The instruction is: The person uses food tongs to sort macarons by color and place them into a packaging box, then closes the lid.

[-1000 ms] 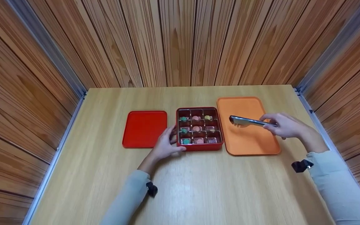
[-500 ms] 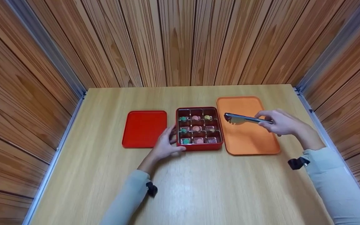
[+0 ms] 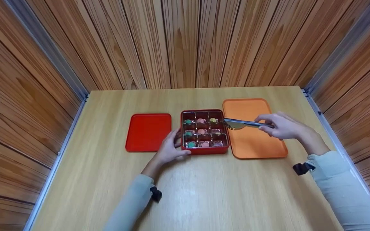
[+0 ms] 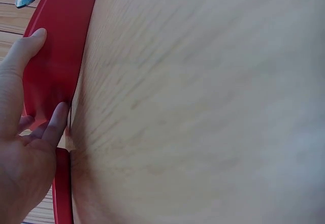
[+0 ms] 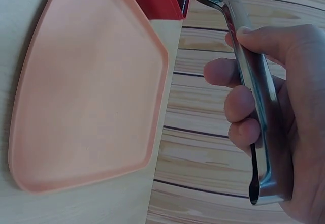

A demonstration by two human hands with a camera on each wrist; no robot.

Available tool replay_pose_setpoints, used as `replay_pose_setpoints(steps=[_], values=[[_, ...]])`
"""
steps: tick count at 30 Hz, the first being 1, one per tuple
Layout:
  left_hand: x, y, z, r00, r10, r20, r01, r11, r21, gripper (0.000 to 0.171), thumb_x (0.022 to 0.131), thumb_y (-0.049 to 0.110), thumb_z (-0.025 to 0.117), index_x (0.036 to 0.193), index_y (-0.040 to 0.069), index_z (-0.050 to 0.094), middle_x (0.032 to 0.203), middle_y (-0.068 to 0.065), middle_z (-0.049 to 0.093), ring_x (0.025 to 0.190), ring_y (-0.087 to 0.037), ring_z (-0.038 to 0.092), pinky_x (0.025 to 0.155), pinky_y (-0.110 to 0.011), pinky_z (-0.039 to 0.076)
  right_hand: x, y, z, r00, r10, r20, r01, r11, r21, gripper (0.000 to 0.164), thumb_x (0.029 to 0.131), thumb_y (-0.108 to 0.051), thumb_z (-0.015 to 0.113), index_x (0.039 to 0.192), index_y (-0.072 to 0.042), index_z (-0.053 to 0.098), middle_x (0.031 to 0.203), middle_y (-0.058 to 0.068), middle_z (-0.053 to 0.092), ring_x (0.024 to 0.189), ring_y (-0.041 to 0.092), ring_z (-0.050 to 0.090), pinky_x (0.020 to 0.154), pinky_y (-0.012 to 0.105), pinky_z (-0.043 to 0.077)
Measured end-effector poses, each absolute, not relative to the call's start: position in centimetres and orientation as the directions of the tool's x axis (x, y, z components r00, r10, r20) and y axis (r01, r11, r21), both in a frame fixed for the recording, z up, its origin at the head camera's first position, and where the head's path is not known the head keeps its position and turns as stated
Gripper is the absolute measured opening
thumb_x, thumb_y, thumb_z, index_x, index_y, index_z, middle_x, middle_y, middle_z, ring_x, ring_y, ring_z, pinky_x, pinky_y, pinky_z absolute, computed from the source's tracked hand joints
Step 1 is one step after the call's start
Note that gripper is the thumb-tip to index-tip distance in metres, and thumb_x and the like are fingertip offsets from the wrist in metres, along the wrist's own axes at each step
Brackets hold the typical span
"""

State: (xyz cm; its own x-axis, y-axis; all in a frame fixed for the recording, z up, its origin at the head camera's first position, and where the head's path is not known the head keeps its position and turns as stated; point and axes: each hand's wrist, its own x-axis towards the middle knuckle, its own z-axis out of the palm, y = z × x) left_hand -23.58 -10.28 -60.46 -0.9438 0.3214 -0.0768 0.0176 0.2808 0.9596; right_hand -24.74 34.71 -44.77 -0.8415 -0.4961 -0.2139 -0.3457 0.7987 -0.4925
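Gripping tongs [image 3: 250, 123] right of the red box [image 3: 208, 152], the right hand [image 3: 283, 127] holds their tips beside its rim, left hand [image 3: 169, 150] clasping its left side, table [image 3: 210, 189] in front.

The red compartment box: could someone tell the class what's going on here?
A person's left hand rests against the near left corner of the red compartment box, which holds small green, pink and yellow pieces. The right hand grips metal tongs, tips by the box's right edge. An orange tray lies to the right.
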Motion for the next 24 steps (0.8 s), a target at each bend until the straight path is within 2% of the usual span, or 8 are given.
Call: replay_pose_setpoints(steps=[9, 15, 24], values=[[-23.6, -10.2, -60.5, -0.945, 0.319, -0.069, 0.025, 0.281, 0.959, 0.117, 0.088, 0.017, 0.099, 0.179, 0.009, 0.026, 0.172, -0.023, 0.048, 0.162, -0.041, 0.051, 0.129, -0.053, 0.053, -24.7, 33.3, -45.0, -0.812, -0.545, -0.208, -0.382, 0.767, -0.516, 0.023, 0.113, -0.020, 0.067, 0.135, -0.015, 0.071, 0.072, -0.006, 0.055, 0.051, 0.007, 0.048, 0.048, 0.019, 0.036], [-23.6, -10.1, -60.5, -0.946, 0.315, -0.070, 0.025, 0.290, 0.957, 0.118, 0.087, 0.016, 0.100, 0.179, 0.009, 0.026, 0.172, -0.023, 0.048, 0.162, -0.041, 0.051, 0.129, -0.052, 0.053, -24.6, 32.0, -45.4, -0.807, -0.552, -0.211, -0.410, 0.779, -0.474, 0.024, 0.111, -0.018, 0.068, 0.135, -0.014, 0.073, 0.070, -0.007, 0.054, 0.053, 0.009, 0.047, 0.049, 0.019, 0.035], [-23.6, -10.2, -60.5, -0.947, 0.311, -0.076, 0.016, 0.285, 0.958, 0.117, 0.088, 0.018, 0.099, 0.179, 0.010, 0.027, 0.173, -0.021, 0.049, 0.162, -0.040, 0.051, 0.130, -0.053, 0.052, -24.3, 30.8, -45.8, -0.789, -0.590, -0.170, -0.473, 0.761, -0.444, 0.023, 0.110, -0.016, 0.070, 0.131, -0.016, 0.076, 0.069, -0.010, 0.051, 0.051, 0.004, 0.041, 0.048, 0.019, 0.029]])
